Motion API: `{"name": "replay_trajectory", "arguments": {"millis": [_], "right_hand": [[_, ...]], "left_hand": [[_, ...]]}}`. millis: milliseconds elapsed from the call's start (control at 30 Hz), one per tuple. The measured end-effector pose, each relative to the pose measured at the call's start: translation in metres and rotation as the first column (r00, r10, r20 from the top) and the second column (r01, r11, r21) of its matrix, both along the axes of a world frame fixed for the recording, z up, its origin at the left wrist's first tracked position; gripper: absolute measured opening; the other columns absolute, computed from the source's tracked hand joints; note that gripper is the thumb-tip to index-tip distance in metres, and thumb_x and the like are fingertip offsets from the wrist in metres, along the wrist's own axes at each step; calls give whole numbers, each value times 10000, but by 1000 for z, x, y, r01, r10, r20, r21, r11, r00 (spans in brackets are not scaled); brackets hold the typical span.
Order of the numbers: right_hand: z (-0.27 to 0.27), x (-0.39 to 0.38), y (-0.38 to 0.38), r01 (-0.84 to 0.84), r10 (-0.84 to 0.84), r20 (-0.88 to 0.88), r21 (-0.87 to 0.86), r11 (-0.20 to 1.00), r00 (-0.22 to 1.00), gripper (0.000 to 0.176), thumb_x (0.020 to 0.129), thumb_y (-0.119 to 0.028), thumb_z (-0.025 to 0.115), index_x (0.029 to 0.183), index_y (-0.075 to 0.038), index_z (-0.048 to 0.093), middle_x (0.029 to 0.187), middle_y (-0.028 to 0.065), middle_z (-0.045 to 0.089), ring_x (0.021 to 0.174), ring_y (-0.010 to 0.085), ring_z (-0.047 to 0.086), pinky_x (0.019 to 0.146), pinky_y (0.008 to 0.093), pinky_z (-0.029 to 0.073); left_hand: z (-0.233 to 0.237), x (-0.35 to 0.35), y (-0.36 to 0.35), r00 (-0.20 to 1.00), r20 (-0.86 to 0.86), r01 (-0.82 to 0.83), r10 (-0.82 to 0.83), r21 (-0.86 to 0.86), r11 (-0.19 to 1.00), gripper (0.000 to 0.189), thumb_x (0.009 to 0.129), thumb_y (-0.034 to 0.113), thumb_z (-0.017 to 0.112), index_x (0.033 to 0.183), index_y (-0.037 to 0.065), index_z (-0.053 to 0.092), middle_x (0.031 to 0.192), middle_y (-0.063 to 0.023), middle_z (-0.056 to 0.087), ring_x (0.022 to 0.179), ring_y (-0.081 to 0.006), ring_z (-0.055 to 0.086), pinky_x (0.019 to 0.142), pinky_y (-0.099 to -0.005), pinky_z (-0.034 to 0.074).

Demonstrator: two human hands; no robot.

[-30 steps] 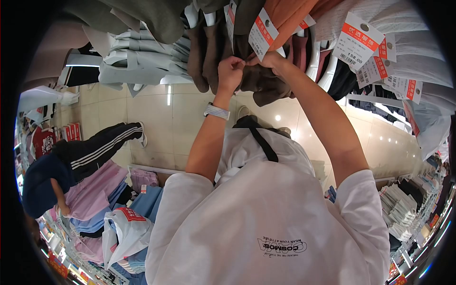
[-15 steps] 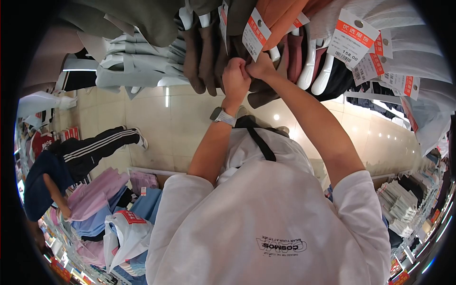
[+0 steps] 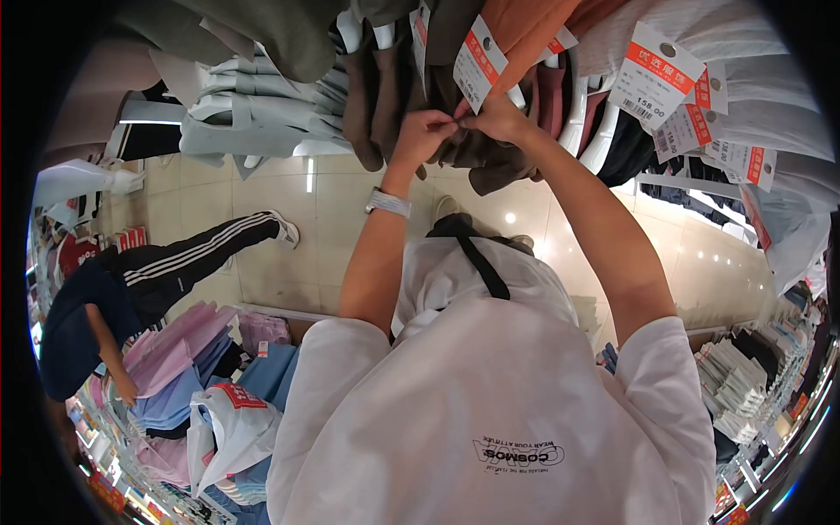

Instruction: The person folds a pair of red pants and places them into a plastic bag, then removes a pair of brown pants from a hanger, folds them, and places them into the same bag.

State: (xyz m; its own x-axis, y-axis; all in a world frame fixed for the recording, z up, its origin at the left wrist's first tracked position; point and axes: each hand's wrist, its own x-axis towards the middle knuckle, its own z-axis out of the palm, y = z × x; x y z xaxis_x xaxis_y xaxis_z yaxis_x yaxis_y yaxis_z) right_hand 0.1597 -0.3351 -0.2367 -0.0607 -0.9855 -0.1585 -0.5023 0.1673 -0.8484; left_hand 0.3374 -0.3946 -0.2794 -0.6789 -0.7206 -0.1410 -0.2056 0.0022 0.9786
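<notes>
My left hand (image 3: 423, 137), with a watch on its wrist, pinches at the front of a dark brown garment (image 3: 499, 171) on the rack. My right hand (image 3: 495, 117) meets it there, its fingers closed on the same garment. The fingertips of both hands nearly touch; the exact bit of cloth between them is too small to make out. A price tag (image 3: 479, 68) hangs just above my right hand and partly covers its fingers. Brown sleeves (image 3: 360, 114) hang to the left of my hands.
Light grey garments (image 3: 262, 114) hang at left, an orange garment (image 3: 525, 39) and tagged pale ones (image 3: 735, 52) at right. White hangers (image 3: 573, 118) stick out. Behind, a person in striped trousers (image 3: 201, 254) stands by folded shirts (image 3: 184, 350) and a white plastic bag (image 3: 232, 429).
My left hand has turned, its wrist shifting left and down slightly, and its fingers now show more. My right hand has moved slightly right. The other person's leg has swung right.
</notes>
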Motion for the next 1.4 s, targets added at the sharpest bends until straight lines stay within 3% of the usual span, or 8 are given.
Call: {"name": "replay_trajectory", "arguments": {"millis": [100,200,300,600,700,1000,1233,1400], "right_hand": [[2,1,-1,40,-40,-13,-20,999,999,215,671,-98,708,865,-4,705,831,145,695,792,221,667,743,317,510],[-13,0,-5,53,-53,-80,-6,999,995,256,652,-136,722,876,-12,711,854,146,698,813,234,666,766,320,508],[-14,-2,-6,56,-49,-103,68,996,993,282,635,-166,731,874,-19,718,864,144,700,817,250,666,780,328,507],[-10,6,-4,224,-254,146,191,956,956,259,624,-155,785,841,-27,724,788,95,693,738,168,635,713,285,497],[-19,7,-10,293,-342,167,262,919,925,246,619,-150,792,826,-34,730,795,86,697,731,161,630,717,283,499],[-47,6,-17,252,-245,-67,133,959,967,241,592,-185,726,782,-36,727,862,158,697,833,276,676,775,353,525],[-29,20,-8,280,-293,-251,-85,956,922,111,613,-115,635,681,-61,706,774,168,677,790,327,670,760,378,534],[-17,17,-9,229,-209,-417,-2,973,884,142,616,-117,643,730,-62,707,801,167,678,819,318,671,773,387,534]], "left_hand": [[0,3,-10,999,13,38,-39,61,997,139,809,50,693,903,-51,675,772,-65,686,676,-93,601,626,-239,473],[-1,0,-9,999,30,17,-13,-125,992,133,808,40,689,902,-52,673,766,-71,684,683,-93,604,631,-237,472],[0,-2,-2,998,33,-40,45,-147,988,117,812,36,681,890,-51,670,761,-77,681,686,-90,601,633,-237,471],[0,-7,8,984,-20,-179,178,-165,970,84,815,39,666,842,-39,651,672,-59,633,626,-80,562,595,-243,452],[7,-10,13,967,55,-228,251,-262,938,83,795,47,672,846,-16,654,645,-93,628,592,-108,584,574,-259,455],[12,-18,31,923,39,-281,382,-609,742,28,755,8,610,781,10,601,717,-162,612,662,-348,614,596,-413,475],[16,-17,39,923,121,-218,365,-618,755,56,735,4,601,790,3,588,775,-172,604,717,-383,596,633,-464,467],[21,-18,40,942,86,-209,325,-606,767,42,754,-1,588,795,-6,580,770,-171,602,724,-382,594,630,-450,473]]}}
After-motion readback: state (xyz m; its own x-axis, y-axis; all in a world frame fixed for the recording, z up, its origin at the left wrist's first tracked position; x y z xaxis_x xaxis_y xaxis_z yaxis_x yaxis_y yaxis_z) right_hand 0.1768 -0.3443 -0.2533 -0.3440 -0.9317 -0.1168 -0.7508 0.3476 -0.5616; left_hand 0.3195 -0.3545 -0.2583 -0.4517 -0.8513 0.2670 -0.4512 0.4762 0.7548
